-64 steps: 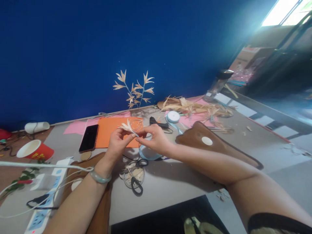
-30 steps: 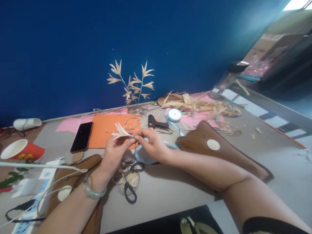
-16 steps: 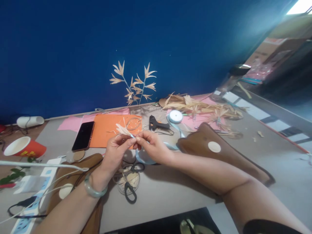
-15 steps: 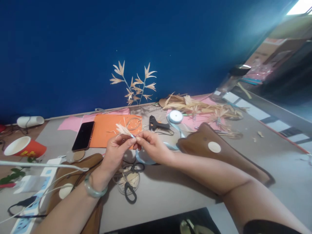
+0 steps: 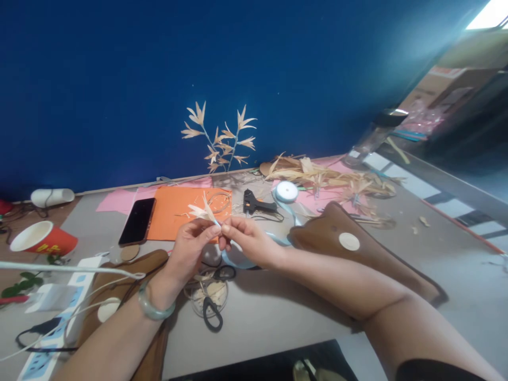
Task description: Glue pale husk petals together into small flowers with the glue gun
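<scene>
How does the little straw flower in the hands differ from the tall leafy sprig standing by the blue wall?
The straw flower is a single small cluster, pinched between the left hand and right hand; the sprig carries many clusters on branching stems. The flower is held above the orange sheet; the sprig stands upright, untouched, at the table's far edge. Both have the same pale, pointed straw leaves.

Straw flower (image 5: 203,211) between both hands

A deep blue wall (image 5: 119,79) backs the grey table (image 5: 278,301); window (image 5: 486,13) glare upper right.
</scene>
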Demonstrator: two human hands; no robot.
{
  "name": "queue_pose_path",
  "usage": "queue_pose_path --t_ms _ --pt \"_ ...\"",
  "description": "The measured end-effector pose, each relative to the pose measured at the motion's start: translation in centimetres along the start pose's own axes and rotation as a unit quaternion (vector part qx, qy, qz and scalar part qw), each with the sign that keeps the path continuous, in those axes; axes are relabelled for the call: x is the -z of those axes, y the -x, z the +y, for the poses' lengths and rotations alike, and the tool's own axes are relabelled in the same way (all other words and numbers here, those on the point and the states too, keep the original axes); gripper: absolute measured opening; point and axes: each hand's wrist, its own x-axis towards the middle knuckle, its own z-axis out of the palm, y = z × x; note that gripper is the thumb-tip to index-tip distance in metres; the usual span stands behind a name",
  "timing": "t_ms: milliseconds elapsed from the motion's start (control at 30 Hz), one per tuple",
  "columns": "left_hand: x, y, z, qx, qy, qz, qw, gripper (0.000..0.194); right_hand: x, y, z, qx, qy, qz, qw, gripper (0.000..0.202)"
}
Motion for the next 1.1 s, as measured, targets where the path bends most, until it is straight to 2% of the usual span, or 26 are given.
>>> queue_pose_path --t_ms 133,267,533,733,933,1100 --pt "0.1 0.0 -0.1 0.007 0.001 -0.032 0.999 0.024 0.1 -0.2 0.4 -0.012 -0.039 -0.019 0.999 0.035" --pt "0.3 -0.2 -0.3 0.011 0.014 -0.023 1.000 0.026 0.1 -0.4 0.8 -0.028 -0.112 -0.043 0.992 0.034" --pt "0.5 -0.3 -0.5 0.065 0.046 -0.065 0.995 0.028 0.0 -0.4 0.5 -0.080 -0.211 -0.090 0.970 0.028" --pt "0.4 -0.1 -0.3 0.055 0.066 -0.068 0.994 0.028 -0.1 -0.4 0.6 -0.099 -0.261 -0.117 0.953 0.025" --pt "0.3 -0.2 -0.5 0.011 0.069 -0.038 0.997 0.024 0.1 -0.6 1.3 -0.062 -0.200 -0.060 0.976 0.028" --pt "0.3 -0.3 -0.3 0.026 0.072 -0.021 0.997 0.026 0.4 -0.4 0.5 -0.023 -0.088 -0.023 0.996 0.037"
